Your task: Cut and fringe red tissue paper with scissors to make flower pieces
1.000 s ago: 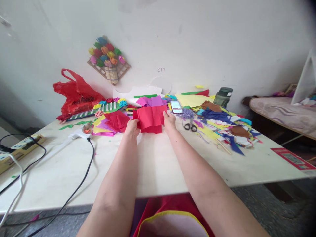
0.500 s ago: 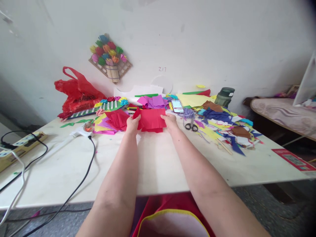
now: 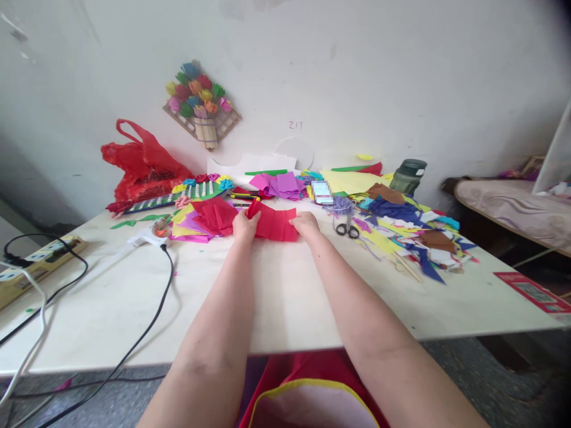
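A creased sheet of red crepe paper (image 3: 277,223) is held out above the middle of the table. My left hand (image 3: 245,225) pinches its left side, where the paper bunches up. At the right edge, my right hand (image 3: 305,224) grips it between thumb and fingers. Left of my left hand lies a stack of red paper (image 3: 215,215) on top of pink and yellow sheets (image 3: 187,224). Black-handled scissors (image 3: 347,230) rest to the right of my right hand.
A glue gun (image 3: 149,239) with a black cord lies left, near a power strip (image 3: 44,267). Paper scraps (image 3: 428,238) pile up on the right by a green bottle (image 3: 408,176). A phone (image 3: 322,192) and a red plastic bag (image 3: 145,163) are at the back.
The red paper has dropped slightly and now appears as a single creased piece rather than several overlapping layers. Both hands still grip it, the left a little further right.
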Available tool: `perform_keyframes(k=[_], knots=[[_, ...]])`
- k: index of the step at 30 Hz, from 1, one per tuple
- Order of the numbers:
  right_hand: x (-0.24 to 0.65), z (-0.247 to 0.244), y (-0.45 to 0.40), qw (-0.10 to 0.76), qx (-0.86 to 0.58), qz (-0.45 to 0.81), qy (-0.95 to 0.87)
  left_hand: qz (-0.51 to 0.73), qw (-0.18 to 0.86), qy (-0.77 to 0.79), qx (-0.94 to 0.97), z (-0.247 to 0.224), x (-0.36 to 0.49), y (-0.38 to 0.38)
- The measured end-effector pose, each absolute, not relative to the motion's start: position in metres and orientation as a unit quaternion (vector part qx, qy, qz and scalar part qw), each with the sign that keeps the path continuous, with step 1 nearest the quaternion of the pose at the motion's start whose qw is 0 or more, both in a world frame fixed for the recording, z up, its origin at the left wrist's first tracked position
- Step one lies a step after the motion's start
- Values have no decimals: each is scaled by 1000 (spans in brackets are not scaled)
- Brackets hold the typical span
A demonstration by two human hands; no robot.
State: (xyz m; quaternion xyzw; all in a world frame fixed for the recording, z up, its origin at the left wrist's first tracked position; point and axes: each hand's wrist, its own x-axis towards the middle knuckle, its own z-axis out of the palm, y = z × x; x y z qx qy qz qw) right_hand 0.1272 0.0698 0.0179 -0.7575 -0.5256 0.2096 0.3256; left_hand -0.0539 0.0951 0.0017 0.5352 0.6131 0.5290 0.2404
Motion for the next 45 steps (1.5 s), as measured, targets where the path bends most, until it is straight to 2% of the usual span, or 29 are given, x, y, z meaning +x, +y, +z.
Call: perform_keyframes(k=[5,12,17,25,33,36,38,42,45], knots=[[117,19,61,292,-770,204,-529,461,189,662,560,5,-53,89],[126,8,71,411,-725,229,-504,467,225,656,548,4,-53,89],[133,0,82,519,-646,296,-475,470,225,657,545,5,-53,86],[133,1,79,567,-586,382,-435,424,203,694,545,16,-45,71],[127,15,69,625,-524,416,-402,566,227,617,498,7,-47,83],[126,20,67,662,-504,444,-332,662,311,534,424,9,-46,86],[126,24,66,700,-475,468,-255,717,427,417,360,13,-44,83],[126,27,66,785,-399,461,-110,653,665,264,250,23,-39,71],[116,25,67,791,-406,454,-62,558,736,266,275,27,-28,63]])
